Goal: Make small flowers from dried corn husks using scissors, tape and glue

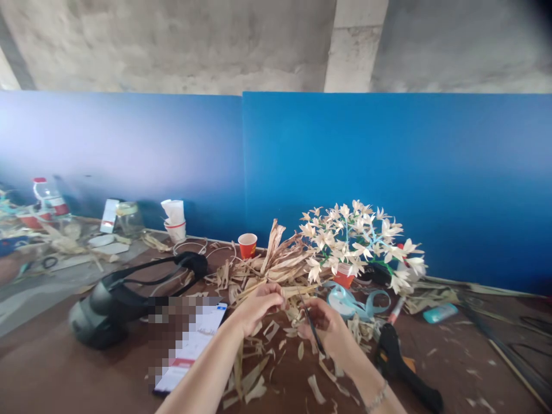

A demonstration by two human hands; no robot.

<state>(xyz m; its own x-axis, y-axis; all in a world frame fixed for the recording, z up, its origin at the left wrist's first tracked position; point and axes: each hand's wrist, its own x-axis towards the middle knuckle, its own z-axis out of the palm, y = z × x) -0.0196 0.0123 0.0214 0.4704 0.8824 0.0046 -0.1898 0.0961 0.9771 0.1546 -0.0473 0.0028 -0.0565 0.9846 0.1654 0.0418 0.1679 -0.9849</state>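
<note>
My left hand (264, 305) is closed in a pinch at the middle of the table, on what looks like a small pale piece of corn husk (283, 296). To its right, my right hand (323, 326) is closed around a slim dark pointed tool (316, 333); whether it is scissors or tweezers I cannot tell. The tool's tip points away from me, close to the left fingers. Husk scraps and cut petal shapes (301, 349) lie below both hands. Behind them spreads a heap of dried corn husks (282, 259).
White husk flowers (345, 244) stand in a red cup (344, 277) at the back right, near blue ribbon (345, 302). A black glue gun (399, 362) lies by my right forearm. A phone (194, 345), a black headset (103, 313) and a paper cup (247, 246) are leftward.
</note>
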